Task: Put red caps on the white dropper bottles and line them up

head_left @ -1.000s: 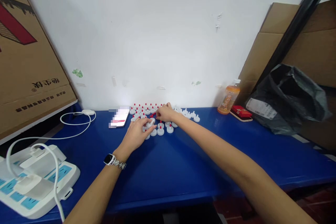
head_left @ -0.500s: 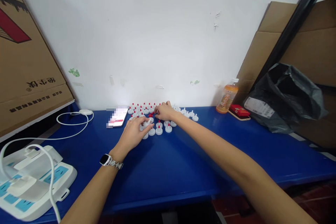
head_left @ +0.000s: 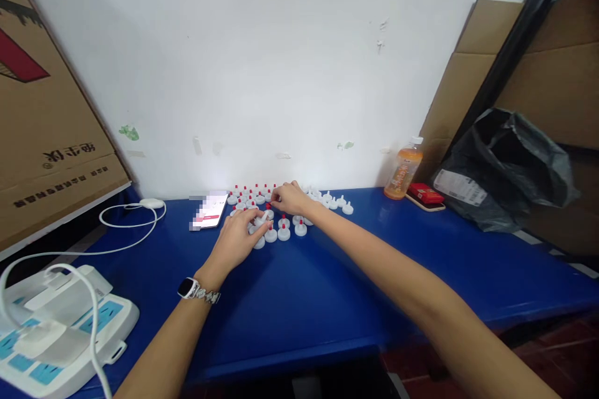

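Between the fingers and thumb of my left hand (head_left: 236, 237) is a white nozzle cap (head_left: 263, 219), its bare spout pointing up to the right. My right hand (head_left: 290, 198) reaches in just beyond, fingertips pinched together at a small red tip cap (head_left: 268, 206). Around both hands stand many white nozzle caps; those in front, such as this red-tipped nozzle cap (head_left: 283, 232), wear red tips. On the right, past my right wrist, lie plain nozzle caps (head_left: 347, 207) without red tips. My right hand and forearm hide part of the group.
A phone (head_left: 210, 211) lies left of the caps on the blue table (head_left: 290, 305). A power strip (head_left: 112, 324) with white cables is at the near left. To the right are an orange drink bottle (head_left: 403, 169), a red box (head_left: 425, 192) and a grey plastic bag (head_left: 496, 168).
My right hand has shifted slightly left, and its fingertips have drawn together at the red tip caps. My left hand keeps the white nozzle cap in nearly the same place.
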A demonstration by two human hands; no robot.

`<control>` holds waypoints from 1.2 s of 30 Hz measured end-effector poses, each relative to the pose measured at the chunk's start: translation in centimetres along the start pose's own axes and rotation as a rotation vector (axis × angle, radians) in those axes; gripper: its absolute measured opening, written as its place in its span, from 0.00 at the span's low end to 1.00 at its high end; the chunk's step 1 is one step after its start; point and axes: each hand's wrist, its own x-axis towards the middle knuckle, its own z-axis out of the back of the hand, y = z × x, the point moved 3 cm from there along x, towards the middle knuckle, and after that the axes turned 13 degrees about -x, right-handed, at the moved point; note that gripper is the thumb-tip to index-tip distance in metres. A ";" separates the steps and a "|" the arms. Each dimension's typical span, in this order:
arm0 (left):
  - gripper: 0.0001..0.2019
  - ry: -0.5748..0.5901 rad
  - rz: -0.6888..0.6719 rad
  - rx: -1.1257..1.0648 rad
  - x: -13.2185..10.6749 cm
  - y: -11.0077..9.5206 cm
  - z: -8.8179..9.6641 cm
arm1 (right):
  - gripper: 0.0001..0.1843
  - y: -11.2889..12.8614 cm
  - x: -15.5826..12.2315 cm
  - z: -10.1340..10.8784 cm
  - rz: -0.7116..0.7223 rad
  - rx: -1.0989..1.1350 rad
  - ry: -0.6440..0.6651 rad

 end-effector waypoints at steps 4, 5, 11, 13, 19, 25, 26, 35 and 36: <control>0.18 0.022 -0.060 -0.039 0.0 -0.8 -0.3 | 0.07 -0.3 -3.0 1.3 -0.087 0.502 -0.223; 0.18 0.032 -0.078 -0.048 0.0 -1.1 -0.4 | 0.08 -0.3 -4.0 1.4 -0.121 0.637 -0.276; 0.17 0.036 -0.144 -0.070 -0.6 -3.0 -1.2 | 0.16 0.6 -8.5 1.2 -0.253 1.152 -0.352; 0.16 0.037 -0.148 -0.045 -0.9 -3.3 -1.6 | 0.18 1.2 -9.2 1.6 -0.260 1.216 -0.333; 0.13 0.056 -0.199 0.004 -1.4 -3.1 -2.3 | 0.19 2.8 -9.7 1.6 -0.241 1.261 -0.275; 0.12 0.067 -0.252 0.025 -1.4 -2.9 -2.5 | 0.19 3.7 -9.7 0.8 -0.273 1.297 -0.343; 0.12 0.066 -0.256 0.031 -1.4 -2.9 -2.6 | 0.19 3.8 -9.7 0.8 -0.279 1.301 -0.346; 0.12 0.040 -0.255 0.029 -1.5 -3.3 -3.0 | 0.18 4.0 -9.9 0.8 -0.383 1.343 -0.453; 0.11 0.039 -0.250 0.023 -1.5 -3.4 -3.0 | 0.18 4.1 -9.9 0.8 -0.395 1.331 -0.464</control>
